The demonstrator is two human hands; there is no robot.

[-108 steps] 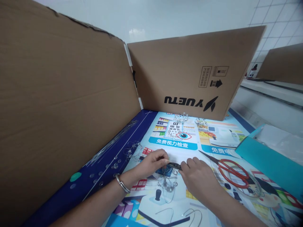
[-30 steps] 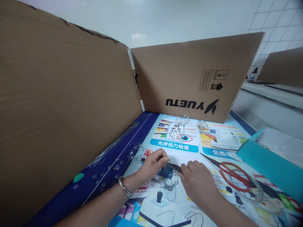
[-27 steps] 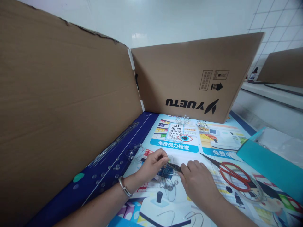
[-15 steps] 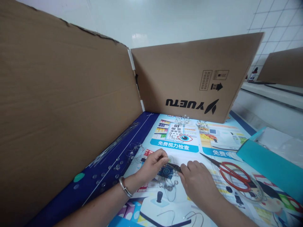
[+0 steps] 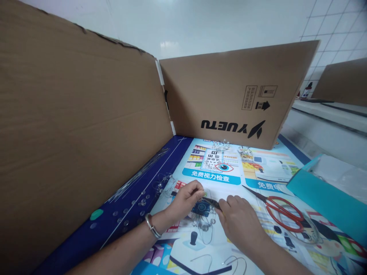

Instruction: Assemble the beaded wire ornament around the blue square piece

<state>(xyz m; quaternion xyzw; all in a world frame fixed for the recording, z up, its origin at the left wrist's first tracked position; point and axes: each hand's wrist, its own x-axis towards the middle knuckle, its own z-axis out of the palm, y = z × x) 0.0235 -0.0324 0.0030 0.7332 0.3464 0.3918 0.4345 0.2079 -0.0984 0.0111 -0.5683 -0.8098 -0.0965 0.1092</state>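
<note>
My right hand [image 5: 240, 217] is wrapped round a pair of pliers [image 5: 212, 202], whose dark jaws point left. My left hand [image 5: 186, 199] is closed in a pinch right at the tips of the jaws. From there a beaded wire piece [image 5: 204, 227] hangs or lies below, with clear round beads and thin wire loops. The exact spot where jaws and fingers meet the wire is too small to make out. Red-handled scissors [image 5: 283, 214] lie to the right of my right hand, with a coil of wire [image 5: 314, 231] partly under the handles.
Loose clear beads [image 5: 126, 211] and straight wires [image 5: 137, 175] lie on the dark blue strip at left. More beaded wire pieces [image 5: 220, 146] sit at the back. Cardboard panels [image 5: 229, 95] stand left and behind. A turquoise box [image 5: 323, 198] is at right; bent wires [image 5: 235, 261] lie in front.
</note>
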